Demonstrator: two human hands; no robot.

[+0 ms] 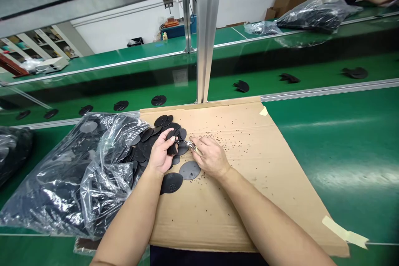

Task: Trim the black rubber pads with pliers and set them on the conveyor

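Your left hand [160,152] fingers clamp a black disc [171,144]; your right hand [210,157] pinches a small metal tool [190,146] over chip-strewn cardboard [243,166] on the green bench [343,149].

No readable text anywhere. Black disc [171,183] lying on cardboard sheet [237,183] carries a raised mark near its centre, too small and blurred to read.

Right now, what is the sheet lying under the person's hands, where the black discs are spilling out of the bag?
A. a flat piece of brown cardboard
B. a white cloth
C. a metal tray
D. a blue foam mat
A: the left hand and right hand work over a flat brown cardboard sheet lying on the green bench, speckled with small dark bits.
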